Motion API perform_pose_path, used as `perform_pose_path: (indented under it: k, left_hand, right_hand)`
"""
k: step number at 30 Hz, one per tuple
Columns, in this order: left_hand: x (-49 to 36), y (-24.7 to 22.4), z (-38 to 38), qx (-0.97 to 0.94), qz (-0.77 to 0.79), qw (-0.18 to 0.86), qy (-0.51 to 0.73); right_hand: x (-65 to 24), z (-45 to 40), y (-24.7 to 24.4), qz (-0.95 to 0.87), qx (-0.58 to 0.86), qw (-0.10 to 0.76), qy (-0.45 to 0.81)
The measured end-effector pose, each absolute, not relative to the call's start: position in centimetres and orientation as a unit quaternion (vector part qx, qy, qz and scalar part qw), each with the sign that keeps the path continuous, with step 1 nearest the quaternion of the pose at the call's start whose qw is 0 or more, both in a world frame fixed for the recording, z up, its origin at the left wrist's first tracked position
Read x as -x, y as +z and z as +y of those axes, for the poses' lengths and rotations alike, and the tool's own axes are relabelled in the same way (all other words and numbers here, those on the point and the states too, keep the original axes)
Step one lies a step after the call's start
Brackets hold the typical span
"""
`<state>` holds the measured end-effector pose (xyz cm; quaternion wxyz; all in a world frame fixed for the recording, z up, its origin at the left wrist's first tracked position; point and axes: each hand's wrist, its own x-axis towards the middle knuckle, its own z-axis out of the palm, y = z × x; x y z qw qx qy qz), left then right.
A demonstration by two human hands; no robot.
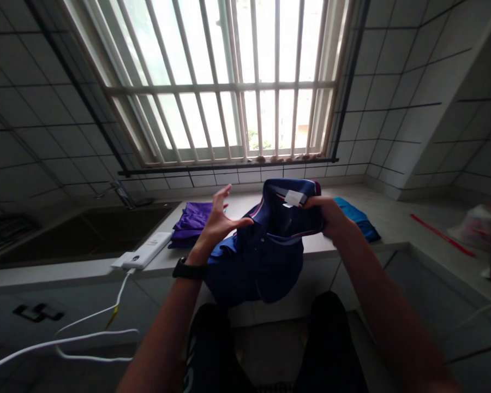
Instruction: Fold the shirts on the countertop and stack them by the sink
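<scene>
A dark blue garment (256, 267) with a striped collar and a white label hangs at the front edge of the counter. My right hand (331, 215) is closed on its collar by the label, on the right side. My left hand (223, 218) has its fingers apart, with the thumb tip at the left edge of the collar. A folded purple cloth (192, 221) lies on the counter left of my left hand. Partly behind my right hand rests a folded bright blue cloth (358, 218).
A dark sink (94, 229) with a faucet (123, 194) is at the left. A white power strip (149, 250) with a cable lies near the counter edge. At the right are a red strip (442, 234) and a plastic bag (483, 226). A barred window is behind.
</scene>
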<state>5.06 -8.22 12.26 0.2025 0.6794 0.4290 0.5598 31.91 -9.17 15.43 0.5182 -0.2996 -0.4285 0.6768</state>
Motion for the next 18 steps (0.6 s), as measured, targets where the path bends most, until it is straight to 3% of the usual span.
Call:
perform_pose_path:
  k: [4, 9, 13, 18]
  left_hand:
    - [-6.0, 9.2, -8.1, -0.757, 0.379, 0.375, 0.378]
    - [-6.2, 8.2, -11.8, -0.752, 0.367, 0.499, 0.226]
    - [-5.1, 9.7, -12.9, -0.677, 0.4, 0.522, 0.33]
    - [-5.5, 11.4, -10.5, -0.651, 0.448, 0.411, 0.455]
  right_hand:
    - [-31.2, -9.5, 17.5, -0.479, 0.281, 0.46, 0.693]
    - [-31.2, -8.2, 20.3, -0.489, 0.227, 0.576, 0.615]
    - [-32.1, -5.7, 21.4, -0.497, 0.222, 0.623, 0.561]
    - [-32.3, -3.3, 20.5, -0.526, 0.287, 0.542, 0.589]
